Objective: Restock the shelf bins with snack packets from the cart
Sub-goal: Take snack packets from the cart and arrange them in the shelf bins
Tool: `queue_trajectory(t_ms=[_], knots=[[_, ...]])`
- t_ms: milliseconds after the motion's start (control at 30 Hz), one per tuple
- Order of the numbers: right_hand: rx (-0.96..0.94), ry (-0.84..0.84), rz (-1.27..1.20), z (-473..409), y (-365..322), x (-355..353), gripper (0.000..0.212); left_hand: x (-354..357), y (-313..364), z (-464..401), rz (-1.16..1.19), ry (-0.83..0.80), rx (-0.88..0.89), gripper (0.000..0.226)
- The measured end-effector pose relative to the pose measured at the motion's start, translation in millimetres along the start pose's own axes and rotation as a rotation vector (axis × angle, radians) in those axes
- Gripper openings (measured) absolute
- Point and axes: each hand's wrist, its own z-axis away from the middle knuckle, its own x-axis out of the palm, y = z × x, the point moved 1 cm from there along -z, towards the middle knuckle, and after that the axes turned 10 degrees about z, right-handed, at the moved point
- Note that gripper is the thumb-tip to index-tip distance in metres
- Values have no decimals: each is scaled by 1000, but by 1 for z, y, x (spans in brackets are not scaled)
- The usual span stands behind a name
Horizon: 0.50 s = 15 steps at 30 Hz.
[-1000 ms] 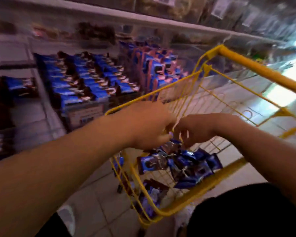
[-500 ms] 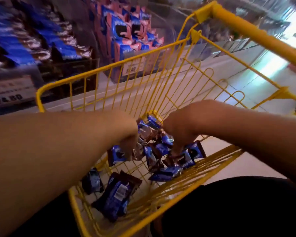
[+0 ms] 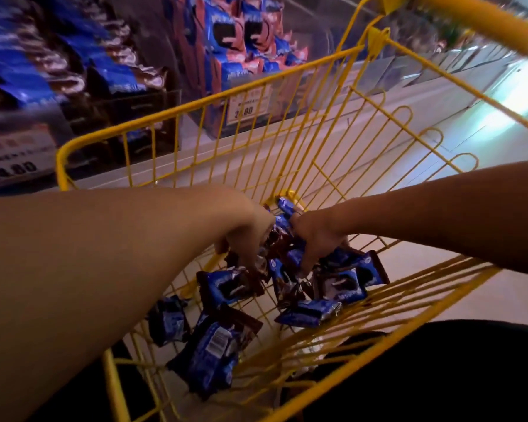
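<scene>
Both my hands reach down into a yellow wire cart (image 3: 171,123) that holds several blue and brown snack packets (image 3: 229,287). My left hand (image 3: 244,239) curls its fingers round packets in the heap near the cart's middle. Just to its right, my right hand (image 3: 314,239) grips packets too, one blue packet end (image 3: 285,205) sticking up behind it. More packets lie loose at the cart's near left (image 3: 214,357). Beyond the cart, shelf bins (image 3: 128,86) hold rows of the same blue packets.
A bin of blue and pink packets (image 3: 244,47) with a price tag (image 3: 249,106) stands behind the cart's far side. Another price tag (image 3: 13,166) is at the left. The cart's thick yellow handle (image 3: 482,25) crosses the top right. Pale floor (image 3: 485,123) lies to the right.
The view has tilted down and closed in on the cart. Both hands have sunk deeper into the cart and closed on packets in the heap.
</scene>
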Motion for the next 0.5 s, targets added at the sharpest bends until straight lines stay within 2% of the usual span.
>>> queue_trajectory(t_ms=[67,133,267,367,500], knots=[[-24,-18,-162,1,5,-5,58,-11,5,4,76,57,43,34],[-66,-21,-245,5,7,-14,48,-20,7,9,120,102,85,35],[-126,-14,-363,9,4,-21,46,-33,9,23,236,138,108,30],[-210,24,-345,11,-1,-20,43,-40,7,37,373,180,107,34],[-285,123,-182,11,-17,-6,65,-46,-6,63,547,313,132,46]])
